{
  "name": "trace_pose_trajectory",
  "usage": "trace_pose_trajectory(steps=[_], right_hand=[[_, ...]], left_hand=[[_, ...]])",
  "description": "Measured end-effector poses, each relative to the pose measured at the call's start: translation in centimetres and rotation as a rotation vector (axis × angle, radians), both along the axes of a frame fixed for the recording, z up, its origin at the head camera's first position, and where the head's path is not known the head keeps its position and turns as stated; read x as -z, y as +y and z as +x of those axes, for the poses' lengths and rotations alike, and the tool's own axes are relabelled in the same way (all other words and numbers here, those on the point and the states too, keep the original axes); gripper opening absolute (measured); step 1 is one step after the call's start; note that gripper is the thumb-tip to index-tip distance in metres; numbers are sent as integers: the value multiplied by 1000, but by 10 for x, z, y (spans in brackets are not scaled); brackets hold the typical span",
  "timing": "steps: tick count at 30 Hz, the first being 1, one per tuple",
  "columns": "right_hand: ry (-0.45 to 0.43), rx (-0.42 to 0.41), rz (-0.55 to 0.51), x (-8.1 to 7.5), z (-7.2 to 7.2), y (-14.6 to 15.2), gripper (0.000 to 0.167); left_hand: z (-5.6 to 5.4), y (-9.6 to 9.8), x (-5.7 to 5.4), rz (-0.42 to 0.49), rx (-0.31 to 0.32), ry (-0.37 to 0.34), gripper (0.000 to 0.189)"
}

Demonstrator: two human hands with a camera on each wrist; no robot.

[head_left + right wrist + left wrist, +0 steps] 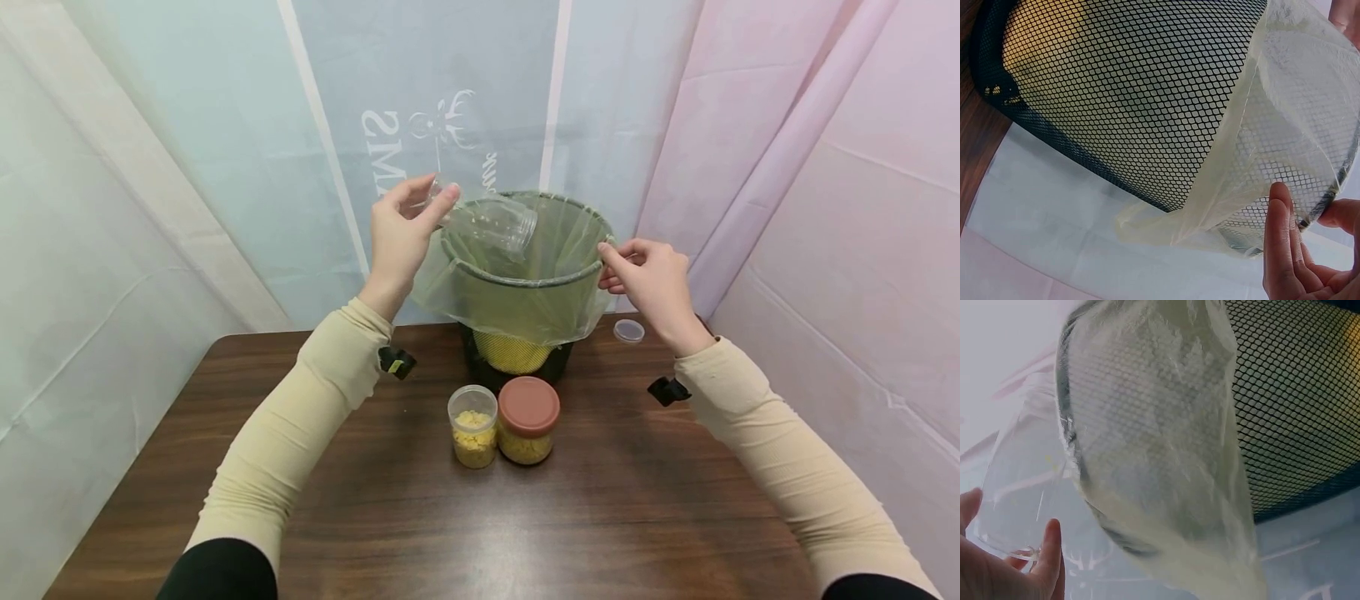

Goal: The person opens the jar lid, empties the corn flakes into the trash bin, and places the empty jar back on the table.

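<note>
My left hand (pixel 401 246) grips a clear plastic jar (pixel 491 223) by its base end, tilted with its mouth over a mesh wastebasket (pixel 1129 81). A few small pale bits cling inside the jar. A thin, pale, see-through bin liner (pixel 517 315) lines the wastebasket and hangs folded over its rim. On the right side, my right hand (pixel 656 279) pinches the liner and rim, thumb on one side and fingers on the other, as the right wrist view shows. Left-hand fingers (pixel 1051 550) curl around the jar in the left wrist view.
In front of the wastebasket stand a lidless jar (pixel 474 429) of yellow crumbly bits and a jar with a reddish lid (pixel 528 407). A small clear lid (pixel 628 331) lies right of the wastebasket on the brown wooden table (pixel 600 517). Cloth curtains (pixel 247 75) hang behind.
</note>
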State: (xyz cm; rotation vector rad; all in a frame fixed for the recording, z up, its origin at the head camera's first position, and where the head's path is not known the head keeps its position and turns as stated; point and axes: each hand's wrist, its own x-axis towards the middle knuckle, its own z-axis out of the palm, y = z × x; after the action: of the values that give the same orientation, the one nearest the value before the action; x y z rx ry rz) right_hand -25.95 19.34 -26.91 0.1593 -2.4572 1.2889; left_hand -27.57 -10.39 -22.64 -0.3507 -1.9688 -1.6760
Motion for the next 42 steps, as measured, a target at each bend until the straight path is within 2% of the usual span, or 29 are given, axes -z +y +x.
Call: trace_pose_trajectory(steps=[2, 5, 6, 15, 23, 29, 32, 36, 42], right_hand=[[-6, 1, -4, 0, 1, 1, 54], [-5, 4, 4, -1, 1, 1, 54], [-4, 5, 8, -2, 1, 1, 54], [1, 12, 18, 0, 0, 2, 56], [5, 2, 6, 1, -1, 2, 55], [8, 0, 1, 1, -1, 1, 54], [10, -3, -5, 1, -1, 0, 54], [8, -4, -8, 1, -1, 0, 54], [4, -7, -10, 1, -1, 0, 54]], left_hand=[[0, 1, 2, -44, 2, 17, 50], [0, 2, 3, -172, -64, 72, 55], [1, 2, 3, -181, -69, 81, 56], [2, 2, 2, -96, -54, 59, 49], [5, 2, 6, -204, -119, 149, 55], [4, 1, 6, -126, -102, 141, 52], [5, 0, 6, -156, -116, 150, 52], [6, 0, 9, -248, -156, 170, 54], [7, 1, 8, -189, -146, 162, 52]])
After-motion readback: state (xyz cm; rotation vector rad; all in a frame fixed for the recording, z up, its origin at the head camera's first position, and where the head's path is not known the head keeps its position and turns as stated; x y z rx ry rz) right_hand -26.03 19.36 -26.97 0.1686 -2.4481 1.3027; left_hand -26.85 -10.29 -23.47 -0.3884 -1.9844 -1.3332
